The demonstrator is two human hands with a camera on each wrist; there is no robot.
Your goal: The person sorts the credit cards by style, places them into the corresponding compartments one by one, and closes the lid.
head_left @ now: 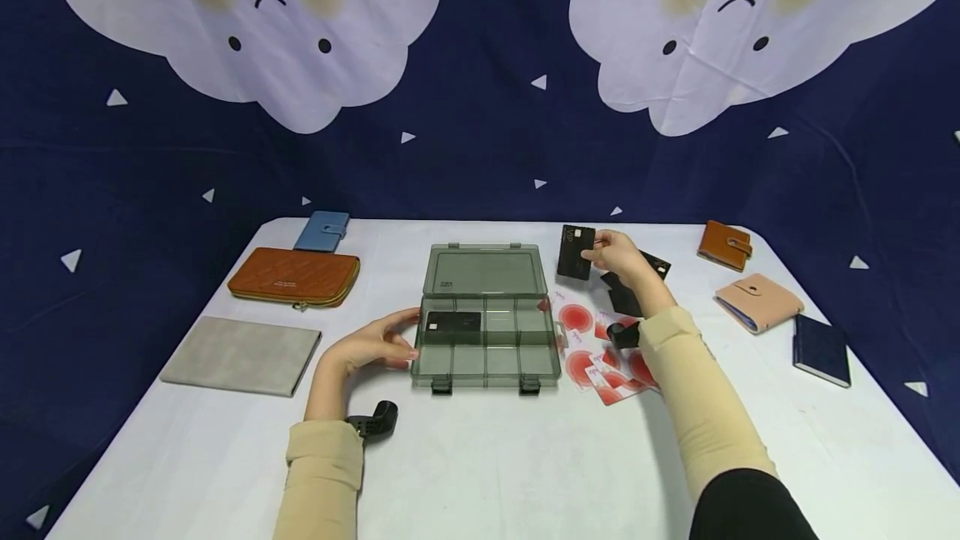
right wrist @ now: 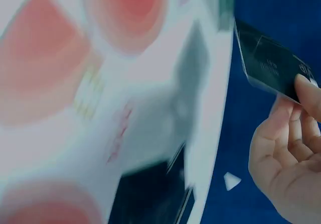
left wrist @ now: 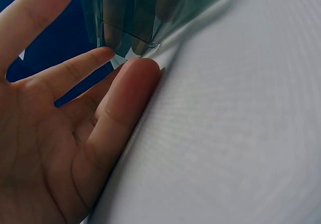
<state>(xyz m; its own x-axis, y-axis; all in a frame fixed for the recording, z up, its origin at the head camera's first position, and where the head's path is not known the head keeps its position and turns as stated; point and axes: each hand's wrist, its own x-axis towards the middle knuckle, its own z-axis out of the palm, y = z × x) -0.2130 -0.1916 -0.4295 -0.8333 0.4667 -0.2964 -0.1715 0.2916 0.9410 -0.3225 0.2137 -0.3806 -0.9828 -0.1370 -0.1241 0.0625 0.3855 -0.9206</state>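
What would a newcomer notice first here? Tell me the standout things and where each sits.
The open smoky plastic organizer box sits mid-table, one black card in a compartment, the left hand touching its left edge. To its right, the right hand pinches another black card above scattered red-and-white cards.

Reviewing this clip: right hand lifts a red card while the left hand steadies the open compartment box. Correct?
Not quite. The card pinched by the right hand is black, as the head view shows. The left hand does rest against the open compartment box.
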